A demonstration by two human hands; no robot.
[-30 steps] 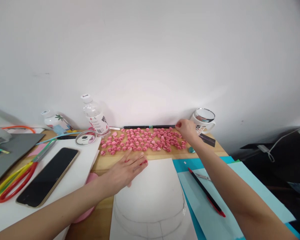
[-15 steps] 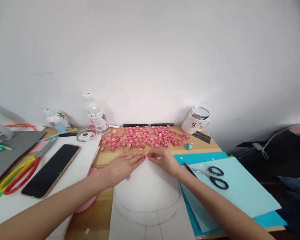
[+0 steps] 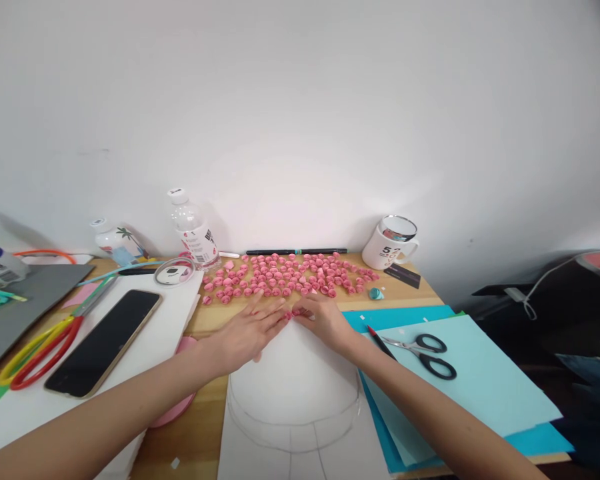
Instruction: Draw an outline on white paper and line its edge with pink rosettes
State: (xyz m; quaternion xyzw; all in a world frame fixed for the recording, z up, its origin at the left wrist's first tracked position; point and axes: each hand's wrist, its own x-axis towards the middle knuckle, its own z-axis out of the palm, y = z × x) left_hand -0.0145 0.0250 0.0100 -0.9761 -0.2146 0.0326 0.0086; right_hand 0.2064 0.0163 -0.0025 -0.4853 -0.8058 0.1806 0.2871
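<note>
A white sheet of paper (image 3: 300,393) with a pencil-drawn curved outline lies in front of me. My left hand (image 3: 253,333) rests on its upper part, open, with the fingers stretched out and the index fingertip beside a small pink paper roll (image 3: 289,315). My right hand (image 3: 323,320) is closed in a pinch on that pink roll at the sheet's top edge. The fingers hide part of the roll. Just beyond both hands, many pink paper rolls (image 3: 275,273) are spread over the wooden table (image 3: 210,323).
On the right, black-handled scissors (image 3: 433,353) and a red-tipped pen (image 3: 380,341) lie on blue paper sheets (image 3: 480,387). A white mug (image 3: 387,243) and a bottle (image 3: 195,233) stand by the wall. At left are a phone (image 3: 105,343) and colourful-handled scissors (image 3: 45,350).
My right fingertips have shifted slightly left, up against the left index fingertip. The left hand stays nearly where it was, and the view has shifted a little.
</note>
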